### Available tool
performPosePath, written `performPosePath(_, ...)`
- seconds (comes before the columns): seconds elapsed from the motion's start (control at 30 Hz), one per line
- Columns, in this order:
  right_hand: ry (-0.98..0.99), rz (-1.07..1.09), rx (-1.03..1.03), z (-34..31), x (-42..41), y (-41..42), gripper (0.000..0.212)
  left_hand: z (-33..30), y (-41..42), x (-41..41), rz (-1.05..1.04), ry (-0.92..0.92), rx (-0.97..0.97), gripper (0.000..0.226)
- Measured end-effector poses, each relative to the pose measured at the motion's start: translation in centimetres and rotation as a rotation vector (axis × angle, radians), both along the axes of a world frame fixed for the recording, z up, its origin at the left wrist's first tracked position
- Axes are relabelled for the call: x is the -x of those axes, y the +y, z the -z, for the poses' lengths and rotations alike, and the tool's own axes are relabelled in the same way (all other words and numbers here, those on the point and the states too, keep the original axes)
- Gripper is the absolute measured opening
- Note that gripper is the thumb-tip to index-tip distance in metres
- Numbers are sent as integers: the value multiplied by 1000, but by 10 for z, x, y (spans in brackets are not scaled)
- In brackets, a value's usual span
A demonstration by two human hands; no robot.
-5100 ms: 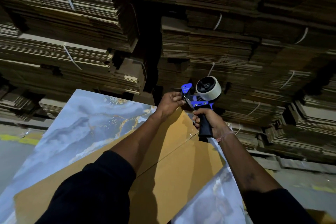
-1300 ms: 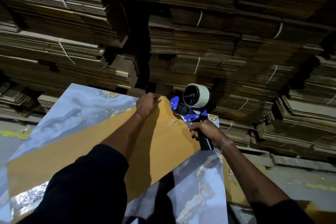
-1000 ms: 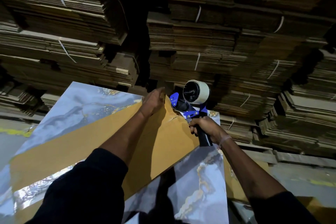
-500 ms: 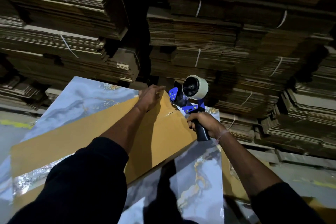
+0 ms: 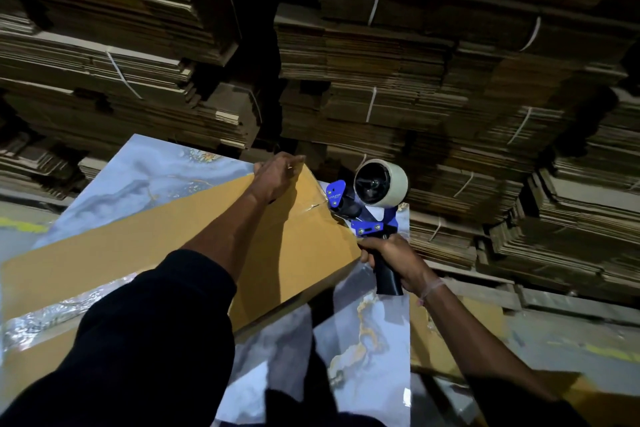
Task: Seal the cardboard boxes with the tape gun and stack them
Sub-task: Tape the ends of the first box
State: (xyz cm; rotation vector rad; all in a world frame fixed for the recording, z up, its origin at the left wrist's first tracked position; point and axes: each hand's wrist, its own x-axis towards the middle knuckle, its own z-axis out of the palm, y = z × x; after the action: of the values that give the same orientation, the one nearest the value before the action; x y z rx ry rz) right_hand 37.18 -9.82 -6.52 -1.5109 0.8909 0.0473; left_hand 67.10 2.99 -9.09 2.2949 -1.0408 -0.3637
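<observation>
A long tan cardboard box [image 5: 145,246] lies across a marble-patterned table [image 5: 149,180], its far end tilted up toward the right. My left hand [image 5: 277,173] rests on the far top corner of the box, fingers stretched along its edge. My right hand [image 5: 391,260] grips the black handle of a blue tape gun [image 5: 363,208] with a white tape roll, its head pressed against the box's right end. A strip of clear tape [image 5: 59,308] shines along the box's near left side.
Tall stacks of flattened, strapped cardboard sheets [image 5: 381,80] fill the whole background. More tan cardboard [image 5: 436,333] lies below the table on the right. Grey floor with yellow marking [image 5: 588,350] shows at right and far left.
Over five seconds the box was turned so its narrow end faces the tape gun. In the last second the left hand slid along the far corner; the gun stays at the box end.
</observation>
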Motion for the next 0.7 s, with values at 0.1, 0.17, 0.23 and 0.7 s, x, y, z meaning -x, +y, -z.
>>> performPosePath(0.1,26,4,23,6,2,0,39,-2,3,-2,57,24,0,50)
performPosePath(0.17,30,25,31,10,2,0,37,-2,9,-1,113,-21,-22,55)
performPosePath(0.23,18,58,31,11,0,2,31,-3,16,4,183,-132,-24,54)
performPosePath(0.7,3,30,4,12,-16,3,23,-30,31,45,628,-356,-270,120)
